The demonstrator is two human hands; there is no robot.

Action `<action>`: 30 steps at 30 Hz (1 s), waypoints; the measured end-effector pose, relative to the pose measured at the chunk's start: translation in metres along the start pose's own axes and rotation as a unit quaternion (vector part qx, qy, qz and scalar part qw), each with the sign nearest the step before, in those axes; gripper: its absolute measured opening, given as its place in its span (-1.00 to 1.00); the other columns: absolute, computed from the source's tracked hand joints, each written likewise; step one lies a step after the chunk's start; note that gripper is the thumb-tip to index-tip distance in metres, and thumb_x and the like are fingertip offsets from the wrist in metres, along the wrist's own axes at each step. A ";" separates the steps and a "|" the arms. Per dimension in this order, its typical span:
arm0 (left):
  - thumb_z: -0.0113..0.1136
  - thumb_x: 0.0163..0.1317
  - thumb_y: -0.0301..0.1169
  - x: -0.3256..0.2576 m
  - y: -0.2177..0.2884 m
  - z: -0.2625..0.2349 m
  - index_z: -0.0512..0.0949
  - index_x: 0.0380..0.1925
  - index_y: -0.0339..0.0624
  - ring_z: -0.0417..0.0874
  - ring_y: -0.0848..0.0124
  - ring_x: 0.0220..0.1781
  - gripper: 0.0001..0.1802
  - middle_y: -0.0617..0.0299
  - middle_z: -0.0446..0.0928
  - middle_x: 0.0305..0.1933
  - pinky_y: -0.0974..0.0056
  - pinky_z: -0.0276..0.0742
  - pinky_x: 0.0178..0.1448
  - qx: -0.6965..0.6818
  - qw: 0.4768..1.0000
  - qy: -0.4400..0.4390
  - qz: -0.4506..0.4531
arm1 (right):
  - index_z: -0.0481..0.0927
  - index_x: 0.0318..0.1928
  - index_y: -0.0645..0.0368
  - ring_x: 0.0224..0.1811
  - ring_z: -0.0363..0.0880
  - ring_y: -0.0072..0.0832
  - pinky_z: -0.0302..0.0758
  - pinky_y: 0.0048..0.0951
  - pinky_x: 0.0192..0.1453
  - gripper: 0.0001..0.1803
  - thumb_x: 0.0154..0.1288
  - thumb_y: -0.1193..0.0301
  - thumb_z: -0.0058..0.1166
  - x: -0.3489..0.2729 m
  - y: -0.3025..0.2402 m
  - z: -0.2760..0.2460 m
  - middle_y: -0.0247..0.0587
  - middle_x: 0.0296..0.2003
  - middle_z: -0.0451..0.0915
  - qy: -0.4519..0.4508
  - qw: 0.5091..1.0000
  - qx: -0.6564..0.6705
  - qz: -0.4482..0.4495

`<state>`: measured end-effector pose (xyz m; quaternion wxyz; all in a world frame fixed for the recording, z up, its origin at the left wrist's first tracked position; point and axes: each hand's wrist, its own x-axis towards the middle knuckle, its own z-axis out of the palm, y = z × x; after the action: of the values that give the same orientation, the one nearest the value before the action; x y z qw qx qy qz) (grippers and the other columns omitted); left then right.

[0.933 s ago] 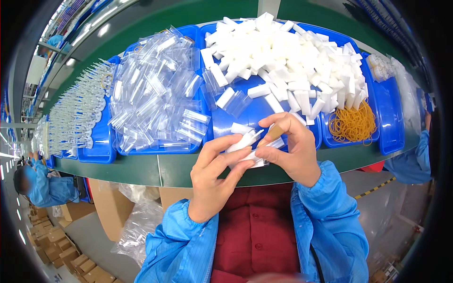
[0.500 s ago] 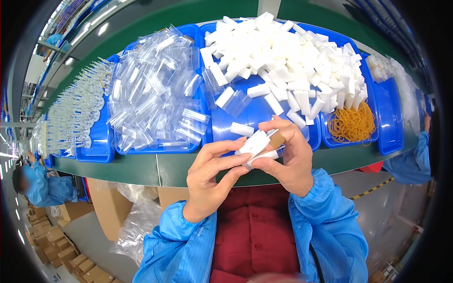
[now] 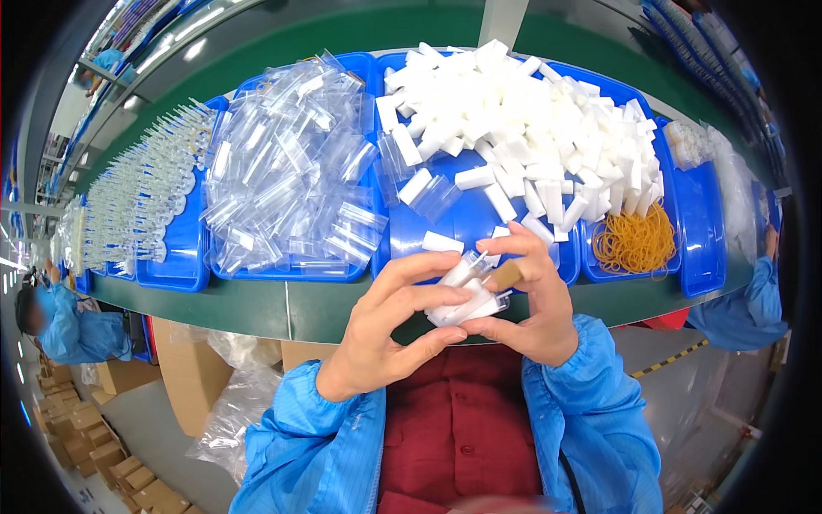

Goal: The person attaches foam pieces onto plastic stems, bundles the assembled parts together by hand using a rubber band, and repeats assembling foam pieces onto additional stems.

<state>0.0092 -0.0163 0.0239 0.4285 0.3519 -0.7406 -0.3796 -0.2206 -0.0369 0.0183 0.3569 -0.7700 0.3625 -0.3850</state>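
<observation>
My left hand (image 3: 375, 330) and my right hand (image 3: 541, 315) meet in front of the trays, both closed on a small bundle of white foam blocks and clear plastic pieces (image 3: 462, 310). Left fingertips press on its near left side, and the thumb is under it. Right thumb and fingers grip the other end, where clear tips stick out. A brown wrap (image 3: 503, 276) sits around one right finger. Just beyond the bundle, a loose white block (image 3: 442, 242) lies in the blue tray (image 3: 411, 224). How many pieces I hold is hidden by my fingers.
White foam blocks (image 3: 514, 111) fill the middle tray. Clear plastic sleeves (image 3: 291, 163) heap the tray to its left. Yellow rubber bands (image 3: 634, 242) lie at right, and clear stemmed parts (image 3: 137, 201) stand at far left. Co-workers in blue (image 3: 73, 321) sit at both sides.
The bundle has turned in my fingers, and clear tips now show at its right end. My left hand has shifted slightly. The trays sit slightly differently in view.
</observation>
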 end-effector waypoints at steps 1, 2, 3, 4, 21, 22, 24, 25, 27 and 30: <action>0.46 0.10 -0.56 -0.001 0.001 0.004 0.61 0.03 -0.24 0.56 0.16 0.28 -0.55 -0.04 0.43 0.27 0.18 0.63 0.18 0.000 1.000 0.003 0.000 | 0.58 -0.12 0.06 0.25 0.42 -0.20 0.14 0.08 0.50 -0.53 -0.01 0.31 0.56 -0.001 0.000 -0.001 -0.16 0.14 0.52 -0.005 1.000 -0.024 -0.017; 0.44 0.13 -0.58 -0.004 0.003 0.010 0.61 0.03 -0.26 0.57 0.19 0.26 -0.58 -0.03 0.41 0.28 0.20 0.66 0.15 -0.120 0.988 0.049 -0.079 | 0.57 -0.10 0.06 0.24 0.44 -0.23 0.15 0.09 0.47 -0.51 -0.01 0.30 0.56 -0.002 -0.001 -0.001 -0.17 0.13 0.52 0.007 0.999 -0.038 -0.038; 0.41 0.16 -0.60 -0.007 0.003 0.014 0.60 0.03 -0.27 0.58 0.22 0.24 -0.60 -0.02 0.39 0.29 0.23 0.70 0.13 -0.238 0.954 0.093 -0.156 | 0.57 -0.10 0.06 0.24 0.44 -0.23 0.15 0.09 0.47 -0.51 -0.01 0.30 0.56 -0.001 -0.001 0.000 -0.17 0.13 0.52 0.005 0.999 -0.037 -0.040; 0.41 0.16 -0.60 -0.010 0.001 0.014 0.60 0.03 -0.27 0.58 0.22 0.24 -0.60 -0.02 0.39 0.29 0.23 0.70 0.13 -0.237 0.954 0.096 -0.156 | 0.57 -0.09 0.06 0.23 0.44 -0.24 0.15 0.09 0.47 -0.51 0.00 0.30 0.55 0.000 -0.002 0.002 -0.17 0.12 0.53 -0.001 0.998 -0.033 -0.048; 0.45 0.12 -0.61 -0.020 -0.005 0.005 0.68 -0.09 -0.25 0.62 0.20 0.18 -0.68 0.00 0.46 0.27 0.21 0.56 0.20 -0.033 0.975 0.187 -0.116 | 0.62 -0.06 0.15 -0.07 0.54 -0.31 0.47 -0.31 0.05 -0.66 0.09 0.47 0.12 0.074 0.022 0.011 -0.25 -0.24 0.52 -0.142 0.868 -0.442 -0.179; 0.45 0.11 -0.61 -0.021 -0.006 0.005 0.68 -0.10 -0.25 0.61 0.18 0.19 -0.68 0.00 0.46 0.28 0.20 0.56 0.21 -0.010 0.977 0.187 -0.104 | 0.62 -0.05 0.15 -0.08 0.54 -0.27 0.48 -0.29 0.04 -0.64 0.06 0.49 0.16 0.073 0.019 0.010 -0.23 -0.23 0.53 -0.157 0.875 -0.430 -0.156; 0.46 0.10 -0.61 -0.022 -0.007 0.005 0.68 -0.11 -0.25 0.62 0.17 0.19 -0.68 0.00 0.46 0.27 0.20 0.56 0.22 -0.021 0.974 0.196 -0.109 | 0.61 -0.04 0.16 -0.09 0.54 -0.23 0.48 -0.26 0.02 -0.62 0.04 0.52 0.19 0.073 0.019 0.006 -0.22 -0.22 0.54 -0.170 0.881 -0.421 -0.131; 0.46 0.10 -0.61 -0.022 -0.008 0.005 0.68 -0.11 -0.26 0.62 0.16 0.19 -0.69 -0.01 0.47 0.26 0.20 0.56 0.22 -0.032 0.972 0.202 -0.113 | 0.58 -0.04 0.17 -0.10 0.55 -0.29 0.49 -0.30 0.00 -0.64 0.08 0.54 0.23 0.072 0.020 0.003 -0.22 -0.21 0.56 -0.140 0.919 -0.351 -0.108; 0.46 0.10 -0.61 -0.023 -0.008 0.005 0.69 -0.12 -0.27 0.62 0.17 0.19 -0.69 -0.01 0.47 0.25 0.20 0.56 0.21 -0.037 0.971 0.205 -0.119 | 0.55 -0.05 0.18 -0.11 0.57 -0.35 0.50 -0.35 -0.02 -0.65 0.12 0.55 0.26 0.071 0.016 0.004 -0.23 -0.20 0.57 -0.112 0.951 -0.277 -0.085; 0.45 0.11 -0.62 -0.024 -0.010 0.007 0.69 -0.12 -0.28 0.64 0.17 0.17 -0.70 -0.01 0.49 0.23 0.21 0.58 0.20 -0.057 0.970 0.204 -0.119 | 0.34 0.27 0.28 -0.01 0.64 -0.46 0.51 -0.44 0.12 -0.48 0.38 0.49 0.23 0.060 -0.018 0.003 -0.14 -0.06 0.64 0.094 0.948 0.260 0.156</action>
<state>0.0141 0.0011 0.0036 0.5415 0.4823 -0.5676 -0.3899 -0.1863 -0.0770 0.0518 0.5645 -0.5444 0.3973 -0.4765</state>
